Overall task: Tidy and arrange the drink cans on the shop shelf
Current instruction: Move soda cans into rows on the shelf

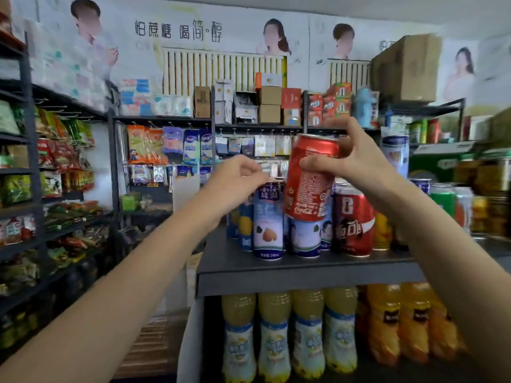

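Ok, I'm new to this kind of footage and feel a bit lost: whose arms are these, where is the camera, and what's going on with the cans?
There is no machine here. The camera sits on a person's head, looking forward and down, so the two arms are their own. The right hand grips a red cola can, tilted, above the dark shelf. The left hand hovers with curled fingers, holding nothing, over a tall blue and white can. Another red can stands on the shelf beside more cans. Yellow drink bottles fill the level below.
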Motion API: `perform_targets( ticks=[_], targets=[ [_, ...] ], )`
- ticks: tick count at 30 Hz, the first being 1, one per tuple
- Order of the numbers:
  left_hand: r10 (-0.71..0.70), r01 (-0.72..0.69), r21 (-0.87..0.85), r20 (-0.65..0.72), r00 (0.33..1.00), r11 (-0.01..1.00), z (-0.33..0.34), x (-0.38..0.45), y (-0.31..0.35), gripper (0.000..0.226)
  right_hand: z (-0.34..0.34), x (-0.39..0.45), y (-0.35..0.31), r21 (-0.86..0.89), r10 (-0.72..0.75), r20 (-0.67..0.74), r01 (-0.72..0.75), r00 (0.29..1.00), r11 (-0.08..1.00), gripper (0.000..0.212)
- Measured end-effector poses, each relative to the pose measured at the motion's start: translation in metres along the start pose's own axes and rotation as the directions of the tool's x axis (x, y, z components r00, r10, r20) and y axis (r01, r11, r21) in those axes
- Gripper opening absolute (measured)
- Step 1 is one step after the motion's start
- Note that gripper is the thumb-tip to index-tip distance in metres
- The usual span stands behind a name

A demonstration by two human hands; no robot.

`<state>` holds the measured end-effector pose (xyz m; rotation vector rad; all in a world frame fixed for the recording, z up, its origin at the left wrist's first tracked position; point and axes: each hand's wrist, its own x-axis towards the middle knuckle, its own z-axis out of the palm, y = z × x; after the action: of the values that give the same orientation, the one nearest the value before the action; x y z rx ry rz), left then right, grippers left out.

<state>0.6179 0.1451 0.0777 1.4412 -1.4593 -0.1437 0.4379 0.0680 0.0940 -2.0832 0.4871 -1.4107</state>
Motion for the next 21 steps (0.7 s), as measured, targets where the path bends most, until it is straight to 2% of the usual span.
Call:
perform_targets(
  ticks=[2, 4, 6, 8, 10, 13, 17, 21],
  targets=[
    [0.207, -0.182, 0.226, -0.089, 0.974, 0.957, 0.019, 0.003, 0.004, 0.027, -0.017, -0.009, 0.009, -0.098, 0.032, 0.014, -0.030, 0.999, 0.995, 0.062],
    [0.347, -0.272, 0.435, -0.101, 0.933, 0.859, 0.039, 0.007, 0.003, 0.036, -0.030, -0.017, 0.021, -0.212, 0.044, 0.028, -0.037, 0.999, 0.977, 0.058],
    [0.381, -0.252, 0.646, -0.064, 0.922, 0.721, 0.060, 0.012, -0.002, 0.047, -0.037, -0.024, 0.034, -0.302, 0.040, 0.040, -0.026, 0.998, 0.953, 0.055],
    [0.338, -0.205, 0.757, -0.022, 0.941, 0.620, 0.079, 0.015, -0.006, 0.053, -0.038, -0.028, 0.043, -0.381, 0.016, 0.082, 0.016, 0.997, 0.925, 0.051],
    [0.318, -0.185, 0.801, -0.007, 0.948, 0.569, 0.092, 0.017, -0.008, 0.053, -0.036, -0.029, 0.049, -0.462, -0.007, 0.143, 0.073, 0.990, 0.884, 0.051],
    [0.323, -0.149, 0.821, -0.045, 0.945, 0.551, 0.098, 0.020, -0.009, 0.050, -0.037, -0.025, 0.057, -0.516, -0.004, 0.213, 0.116, 0.977, 0.848, 0.055],
    [0.271, -0.135, 0.804, -0.034, 0.962, 0.579, 0.093, 0.024, -0.008, 0.047, -0.039, -0.024, 0.060, -0.544, 0.013, 0.203, 0.101, 0.979, 0.833, 0.055],
    [0.215, -0.168, 0.767, 0.040, 0.976, 0.619, 0.078, 0.030, -0.007, 0.047, -0.034, -0.023, 0.056, -0.583, 0.022, 0.210, 0.107, 0.977, 0.805, 0.055]
  ],
)
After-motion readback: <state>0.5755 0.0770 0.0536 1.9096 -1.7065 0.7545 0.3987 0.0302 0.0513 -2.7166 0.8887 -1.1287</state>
